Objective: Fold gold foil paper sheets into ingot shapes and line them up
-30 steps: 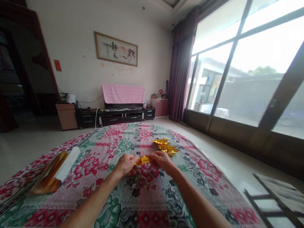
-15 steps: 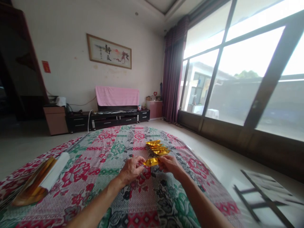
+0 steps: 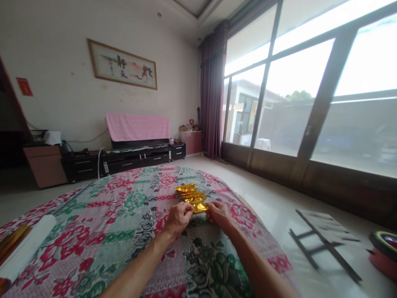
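A folded gold foil paper piece (image 3: 200,207) is stretched between my two hands, above the flowered tablecloth (image 3: 124,248). My left hand (image 3: 180,217) pinches its left end with closed fingers. At its right end, my right hand (image 3: 219,214) grips it between thumb and fingers. Right behind it lies a row of similar folded gold foil pieces (image 3: 189,192), set close together on the cloth. Whether the held piece touches the row, I cannot tell.
Sheets of gold foil paper (image 3: 14,240) and a white roll (image 3: 27,244) lie at the table's left edge. On the floor to the right stand a low stool (image 3: 328,231) and a reddish round object with a dark rim (image 3: 384,252). A black cabinet (image 3: 133,161) stands beyond the table.
My view has turned to the right. Both hands have brought the held gold foil piece closer to the row of foil pieces, keeping hold of both ends.
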`<state>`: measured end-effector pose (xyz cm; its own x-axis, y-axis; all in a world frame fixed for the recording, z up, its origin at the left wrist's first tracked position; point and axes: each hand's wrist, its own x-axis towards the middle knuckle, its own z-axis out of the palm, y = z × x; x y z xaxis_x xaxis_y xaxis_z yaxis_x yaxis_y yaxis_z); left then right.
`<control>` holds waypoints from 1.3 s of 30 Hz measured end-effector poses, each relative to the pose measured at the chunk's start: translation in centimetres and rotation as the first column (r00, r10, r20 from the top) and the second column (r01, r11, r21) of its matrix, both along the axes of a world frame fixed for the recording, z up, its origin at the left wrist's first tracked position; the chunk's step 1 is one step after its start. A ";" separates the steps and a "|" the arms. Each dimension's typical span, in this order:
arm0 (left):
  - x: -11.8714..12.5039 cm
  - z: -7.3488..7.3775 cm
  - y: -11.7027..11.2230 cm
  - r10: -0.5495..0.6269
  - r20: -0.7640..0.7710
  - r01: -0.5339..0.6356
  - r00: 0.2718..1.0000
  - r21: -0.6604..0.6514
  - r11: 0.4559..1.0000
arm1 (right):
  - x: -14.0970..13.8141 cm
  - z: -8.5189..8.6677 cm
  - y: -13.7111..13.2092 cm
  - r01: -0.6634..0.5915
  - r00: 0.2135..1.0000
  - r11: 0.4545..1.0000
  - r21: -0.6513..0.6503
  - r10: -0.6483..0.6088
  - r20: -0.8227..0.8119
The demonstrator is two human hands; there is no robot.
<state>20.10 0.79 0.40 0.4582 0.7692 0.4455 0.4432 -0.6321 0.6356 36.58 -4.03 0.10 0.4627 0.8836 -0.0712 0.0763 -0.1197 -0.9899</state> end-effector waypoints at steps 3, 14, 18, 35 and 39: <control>0.4 -0.3 0.2 0.013 0.011 -0.012 1.000 -0.023 1.000 | 0.2 0.1 0.5 0.014 1.000 1.000 -0.001 -0.014 -0.009; 0.7 -1.1 0.6 0.038 0.032 -0.035 0.999 -0.081 0.996 | 0.5 -0.2 0.6 0.049 0.999 0.999 0.005 -0.049 -0.008; 0.8 -1.0 0.5 0.044 0.041 -0.038 0.998 -0.135 0.990 | 0.4 -0.3 0.7 0.057 0.998 0.998 0.006 -0.057 -0.008; 0.7 -2.0 1.0 0.036 0.152 -0.010 0.988 -0.166 0.986 | 0.2 -0.3 0.7 0.076 0.995 0.997 0.034 -0.074 -0.061; 0.5 -2.2 1.2 0.046 0.173 -0.017 0.984 -0.164 0.986 | 0.0 -0.2 0.5 0.100 0.993 0.994 0.050 -0.096 -0.076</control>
<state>20.57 1.95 -1.77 0.3585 0.8500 0.3860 0.3335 -0.5028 0.7974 36.55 -3.54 -0.10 0.5424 0.8379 -0.0617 -0.0059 -0.0696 -0.9976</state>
